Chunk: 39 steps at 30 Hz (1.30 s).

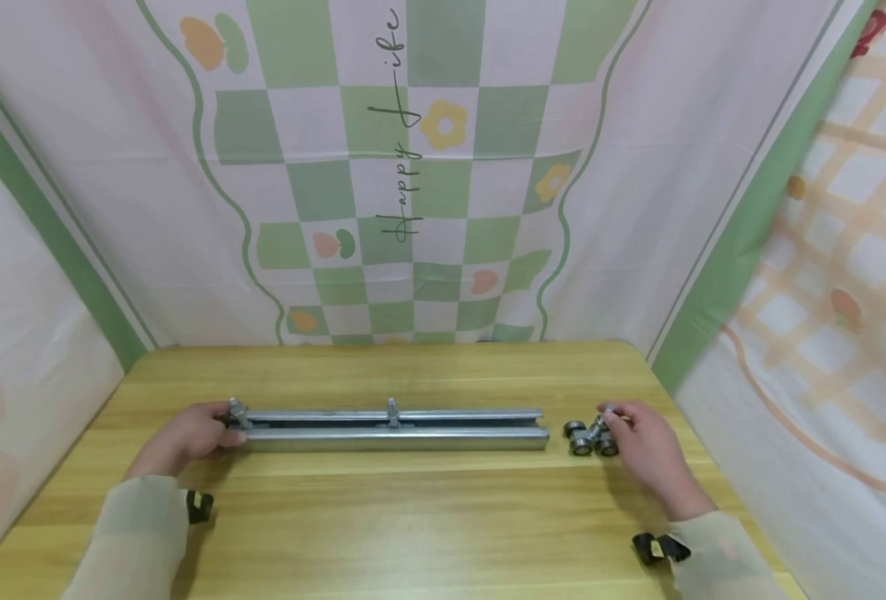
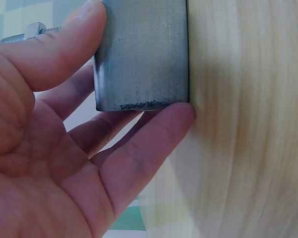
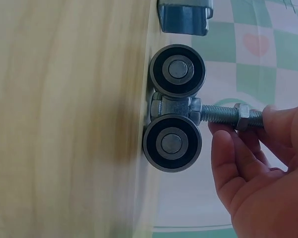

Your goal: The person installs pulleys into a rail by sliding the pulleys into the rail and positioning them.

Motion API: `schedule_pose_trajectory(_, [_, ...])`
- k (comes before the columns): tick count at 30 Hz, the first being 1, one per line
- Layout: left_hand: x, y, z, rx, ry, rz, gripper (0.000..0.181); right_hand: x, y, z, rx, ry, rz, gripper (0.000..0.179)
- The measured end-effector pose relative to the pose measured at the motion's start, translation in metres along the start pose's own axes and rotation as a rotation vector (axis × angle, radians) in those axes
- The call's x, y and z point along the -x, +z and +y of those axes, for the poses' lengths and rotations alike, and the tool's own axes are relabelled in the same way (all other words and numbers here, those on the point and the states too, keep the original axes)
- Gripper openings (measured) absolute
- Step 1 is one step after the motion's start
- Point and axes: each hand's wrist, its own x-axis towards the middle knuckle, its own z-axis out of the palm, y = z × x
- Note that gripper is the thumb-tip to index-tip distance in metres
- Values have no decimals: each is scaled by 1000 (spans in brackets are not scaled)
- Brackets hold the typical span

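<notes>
A galvanized C-shaped metal track (image 1: 450, 439) lies lengthwise on the table, its slot facing up. My left hand (image 1: 201, 431) grips its left end; in the left wrist view the thumb (image 2: 64, 54) lies along the upper edge and a fingertip touches the lower corner. One threaded bolt (image 1: 237, 412) rises from the slot beside this hand, another bolt (image 1: 393, 412) near mid-length. Just beyond the right end, my right hand (image 1: 648, 446) pinches the upright bolt of a roller trolley (image 3: 176, 106) by its top, above the nut (image 3: 242, 117). The trolley's dark-ringed wheels stand on the table.
The wooden table (image 1: 382, 525) has rounded back corners. Behind it hangs a checkered cloth (image 1: 420, 192), with more cloth at both sides. A black wrist strap piece (image 1: 660, 548) shows at the right sleeve, and a similar one (image 1: 199, 506) at the left.
</notes>
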Motion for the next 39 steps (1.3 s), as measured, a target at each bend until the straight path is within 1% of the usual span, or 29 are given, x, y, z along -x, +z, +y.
schedule_pose_trajectory(7, [1,1,0,-10,-5,6,68,-8,2,1,5,29,4,39])
schedule_pose_trajectory(16, [0,1,-1,-12,4,12,70,-15,9,-10,-42,64,3,37])
schedule_pose_trajectory(19, [0,0,0,-11,1,12,71,-16,12,-13,-53,63,-3,36])
schedule_pose_trajectory(25, [0,1,-1,-8,-15,13,72,-18,17,-19,-107,68,-2,33])
schedule_pose_trajectory(28, [0,1,-1,-8,-12,13,71,-18,20,-22,-120,63,-1,32])
schedule_pose_trajectory(34, [0,1,0,-2,2,11,73,-20,26,-26,-113,52,-8,32])
schedule_pose_trajectory(39, [0,1,0,4,-1,6,73,-20,31,-28,-90,35,-7,33])
